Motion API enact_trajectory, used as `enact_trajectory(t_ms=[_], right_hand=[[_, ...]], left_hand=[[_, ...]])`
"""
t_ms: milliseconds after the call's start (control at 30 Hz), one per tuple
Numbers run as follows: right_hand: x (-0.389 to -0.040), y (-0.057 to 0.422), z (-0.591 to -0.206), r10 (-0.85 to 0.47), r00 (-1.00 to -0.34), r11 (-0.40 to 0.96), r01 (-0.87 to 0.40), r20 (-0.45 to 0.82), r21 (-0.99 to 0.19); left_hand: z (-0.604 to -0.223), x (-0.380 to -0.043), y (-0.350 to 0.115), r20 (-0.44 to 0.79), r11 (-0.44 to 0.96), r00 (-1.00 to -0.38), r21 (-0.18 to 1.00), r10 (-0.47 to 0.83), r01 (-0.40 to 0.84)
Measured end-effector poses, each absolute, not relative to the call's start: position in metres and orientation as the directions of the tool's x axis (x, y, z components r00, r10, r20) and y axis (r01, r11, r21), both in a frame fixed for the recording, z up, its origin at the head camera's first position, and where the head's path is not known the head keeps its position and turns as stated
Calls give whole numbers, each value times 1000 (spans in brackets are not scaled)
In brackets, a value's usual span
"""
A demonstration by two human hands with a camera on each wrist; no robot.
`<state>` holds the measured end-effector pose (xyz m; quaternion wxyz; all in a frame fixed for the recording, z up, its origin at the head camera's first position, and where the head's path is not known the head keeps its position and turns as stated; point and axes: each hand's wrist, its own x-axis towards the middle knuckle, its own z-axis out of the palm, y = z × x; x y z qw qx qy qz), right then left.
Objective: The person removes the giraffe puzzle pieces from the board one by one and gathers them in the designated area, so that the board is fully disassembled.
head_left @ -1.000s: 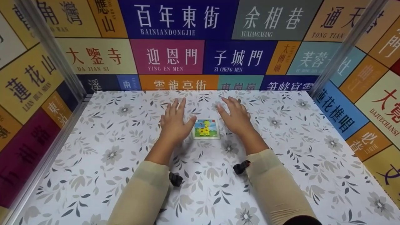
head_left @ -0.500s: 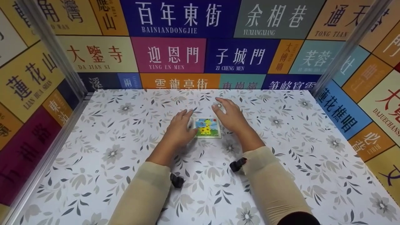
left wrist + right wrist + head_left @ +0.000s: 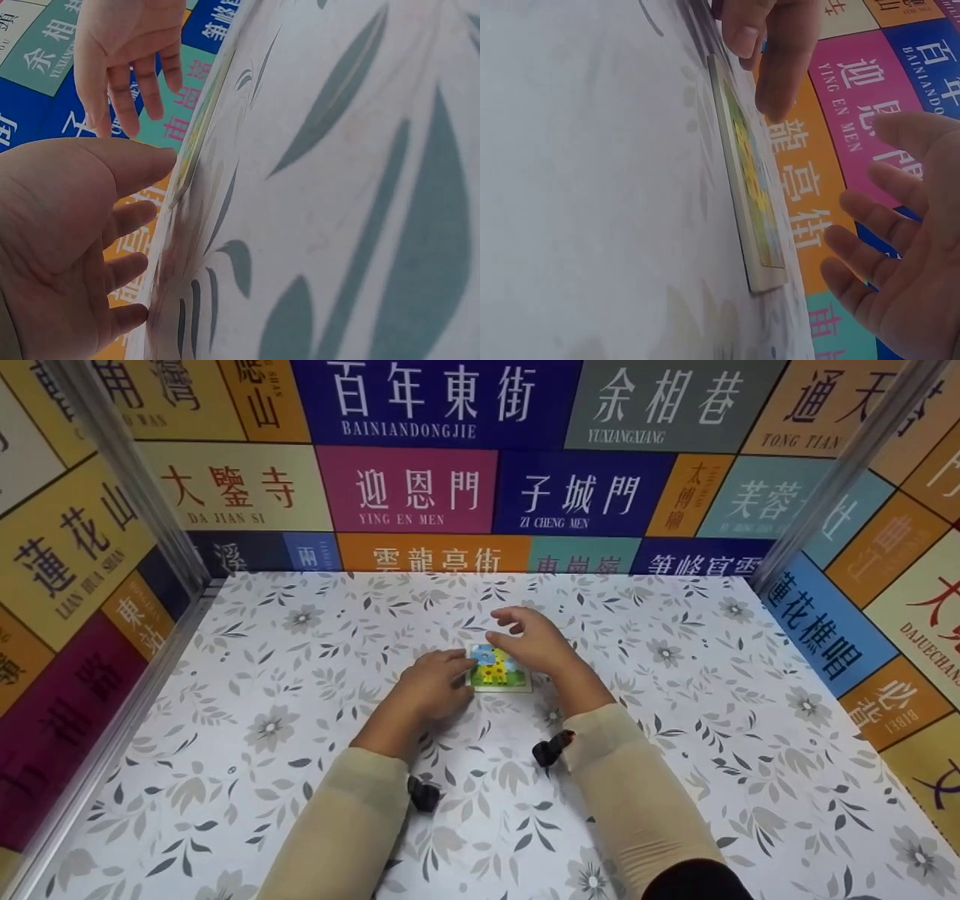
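Observation:
A small square giraffe picture board (image 3: 496,678) with a pale rim lies flat on the table, its thin edge showing in the right wrist view. At its left side is my left hand (image 3: 437,688), fingers bent loosely, thumb and fingertips right by the rim; whether they touch it I cannot tell. My right hand (image 3: 537,643) hovers over the board's upper right part and hides that corner in the head view. In the right wrist view the right hand (image 3: 919,247) has loosely curved, spread fingers holding nothing, apart from the board (image 3: 746,176).
The table (image 3: 285,802) wears a white cloth printed with grey leaves and flowers. Colourful panels with Chinese lettering (image 3: 409,491) stand behind and at both sides, with metal posts (image 3: 832,472) at the corners. Each sleeve carries a small black wrist device (image 3: 553,748).
My left hand has come down and inward to the board's left edge, its fingers bending. The right hand has moved left, over the board. The board lies where it was.

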<state>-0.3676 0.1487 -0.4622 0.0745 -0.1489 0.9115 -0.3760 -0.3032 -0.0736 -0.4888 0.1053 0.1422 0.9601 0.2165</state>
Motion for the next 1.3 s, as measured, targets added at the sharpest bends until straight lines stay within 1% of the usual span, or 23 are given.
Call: enact_trajectory(t_ms=[233, 533, 667, 900, 1167, 1300], right_hand=[[-373, 140, -473, -338, -940, 638, -195, -43, -745], [-378, 131, -484, -338, -931, 604, -102, -137, -791], [-381, 130, -487, -358, -920, 580, -86, -159, -810], [-382, 134, -490, -384, -902, 639, -105, -198, -762], [-383, 132, -490, -447, -870, 704, -200, -207, -681], [-384, 130, -491, -452, -865, 734, -222, -218, -642]], left_hand=[[-487, -301, -72, -146, 878, -931, 407, 335, 252], [-485, -300, -78, -104, 865, -941, 436, 322, 248], [-486, -300, -80, -75, 859, -950, 454, 302, 237], [-490, -302, -75, -37, 878, -964, 422, 265, 225], [-486, -301, -75, -93, 879, -964, 440, 250, 185], [-484, -302, -76, -123, 884, -958, 430, 259, 184]])
